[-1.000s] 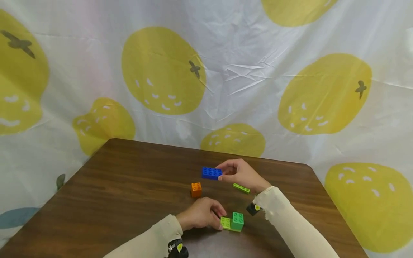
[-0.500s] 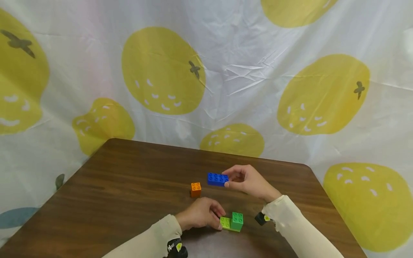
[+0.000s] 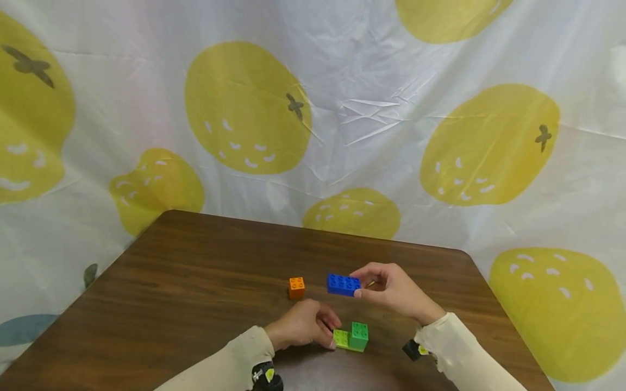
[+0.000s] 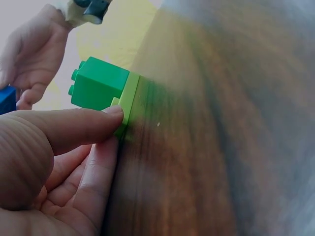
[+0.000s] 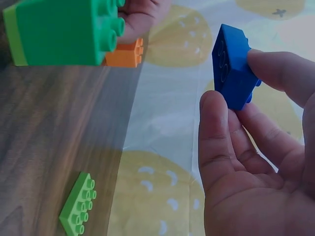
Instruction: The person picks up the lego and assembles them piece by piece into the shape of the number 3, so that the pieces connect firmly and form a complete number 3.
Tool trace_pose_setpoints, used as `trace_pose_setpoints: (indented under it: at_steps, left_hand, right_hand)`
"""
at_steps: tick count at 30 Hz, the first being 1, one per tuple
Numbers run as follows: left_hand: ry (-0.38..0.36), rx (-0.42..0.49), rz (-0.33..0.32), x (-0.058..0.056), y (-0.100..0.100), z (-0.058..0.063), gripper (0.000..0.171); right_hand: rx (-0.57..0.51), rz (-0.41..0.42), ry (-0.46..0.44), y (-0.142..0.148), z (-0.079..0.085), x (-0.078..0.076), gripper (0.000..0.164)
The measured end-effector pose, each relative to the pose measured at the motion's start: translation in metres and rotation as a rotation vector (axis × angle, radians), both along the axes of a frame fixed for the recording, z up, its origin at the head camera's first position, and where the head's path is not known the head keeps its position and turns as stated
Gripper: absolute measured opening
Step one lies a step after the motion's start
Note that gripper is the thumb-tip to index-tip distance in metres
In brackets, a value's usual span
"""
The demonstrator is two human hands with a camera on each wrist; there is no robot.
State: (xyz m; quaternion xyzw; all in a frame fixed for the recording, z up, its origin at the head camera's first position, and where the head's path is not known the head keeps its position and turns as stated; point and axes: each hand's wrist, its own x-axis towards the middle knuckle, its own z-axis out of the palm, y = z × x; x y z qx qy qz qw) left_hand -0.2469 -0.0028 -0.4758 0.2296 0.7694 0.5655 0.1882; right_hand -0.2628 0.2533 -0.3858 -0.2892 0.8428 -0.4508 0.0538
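Blue brick (image 3: 340, 285), one end between right fingers (image 3: 369, 269)

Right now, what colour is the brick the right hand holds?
Blue; the brick shows best in the right wrist view.

Head view: soft, even, moderate light | pale glare on near tabletop (image 3: 327, 376) | sheen on creased curtain (image 3: 371, 146) | Left wrist: tabletop blurred, hazy toward right | Right wrist: green brick (image 5: 56, 34) slightly soft.
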Motion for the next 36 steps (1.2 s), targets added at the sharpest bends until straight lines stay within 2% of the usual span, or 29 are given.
trace_pose_setpoints:
  at_steps: [6,12,22,36]
  left_hand:
    - [0.02,0.009,0.012,0.0,-0.001,0.002,0.035]
    - [0.001,0.022,0.0,0.0,-0.001,0.002,0.035]
    - [0.01,0.006,-0.004,-0.001,-0.003,0.001,0.034]
    - [-0.003,0.012,0.011,0.001,-0.002,0.0,0.034]
  right_hand:
    - [-0.025,-0.019,0.024,0.005,-0.006,0.01,0.032]
    - [-0.02,-0.057,0.019,0.009,-0.016,0.019,0.032]
    - [-0.04,-0.12,-0.058,0.009,-0.025,0.034,0.033]
    - [-0.052,-0.069,0.017,0.015,-0.042,0.042,0.029]
